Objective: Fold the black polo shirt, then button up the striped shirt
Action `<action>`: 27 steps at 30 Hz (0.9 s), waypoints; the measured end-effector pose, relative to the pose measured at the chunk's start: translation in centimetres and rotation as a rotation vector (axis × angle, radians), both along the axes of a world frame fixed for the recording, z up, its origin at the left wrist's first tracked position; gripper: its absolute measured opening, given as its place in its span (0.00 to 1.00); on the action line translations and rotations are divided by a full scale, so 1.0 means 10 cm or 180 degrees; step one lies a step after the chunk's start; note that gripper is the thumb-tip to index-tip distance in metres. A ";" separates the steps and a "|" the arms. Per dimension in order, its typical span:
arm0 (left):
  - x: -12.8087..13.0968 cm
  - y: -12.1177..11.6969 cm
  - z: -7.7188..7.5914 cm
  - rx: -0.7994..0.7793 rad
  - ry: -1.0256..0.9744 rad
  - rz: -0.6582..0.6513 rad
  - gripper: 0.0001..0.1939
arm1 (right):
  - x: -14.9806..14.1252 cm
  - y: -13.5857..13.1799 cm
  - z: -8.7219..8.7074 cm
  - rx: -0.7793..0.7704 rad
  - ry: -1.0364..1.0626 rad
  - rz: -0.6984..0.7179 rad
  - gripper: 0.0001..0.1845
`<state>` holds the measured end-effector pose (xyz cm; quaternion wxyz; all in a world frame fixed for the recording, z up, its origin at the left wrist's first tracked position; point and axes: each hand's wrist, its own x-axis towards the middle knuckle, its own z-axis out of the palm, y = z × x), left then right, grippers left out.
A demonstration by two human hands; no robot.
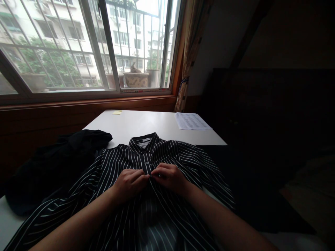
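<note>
A black shirt with thin white stripes [110, 174] lies face up on the white table [146, 123], its collar pointing away from me. My left hand [129, 183] and my right hand [170, 177] meet at the shirt's front placket, just below the collar. Both hands are closed in a pinch on the placket fabric, fingertips touching at a button. The button itself is too small to make out clearly.
A dark garment [60, 160] is heaped at the table's left. A printed sheet of paper [191, 121] lies at the far right corner, a yellow sticky note [117, 112] at the far edge. A barred window is behind, a curtain to its right.
</note>
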<state>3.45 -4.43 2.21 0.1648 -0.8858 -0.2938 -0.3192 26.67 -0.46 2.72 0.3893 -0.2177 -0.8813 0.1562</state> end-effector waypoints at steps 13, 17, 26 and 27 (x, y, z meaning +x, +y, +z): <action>0.00 0.00 0.02 -0.0020 -0.0038 -0.0016 0.08 | 0.01 -0.03 0.03 0.0633 -0.0222 -0.0150 0.04; -0.01 0.00 -0.01 -0.0041 0.0023 -0.0004 0.07 | 0.02 -0.04 0.03 0.0881 -0.0391 -0.0180 0.04; -0.01 -0.01 -0.02 -0.0057 0.0020 -0.0013 0.07 | 0.04 -0.04 0.02 0.0996 -0.0513 -0.0151 0.04; -0.02 -0.01 -0.02 -0.0069 0.0017 -0.0027 0.07 | 0.05 -0.04 0.02 0.1002 -0.0519 -0.0143 0.04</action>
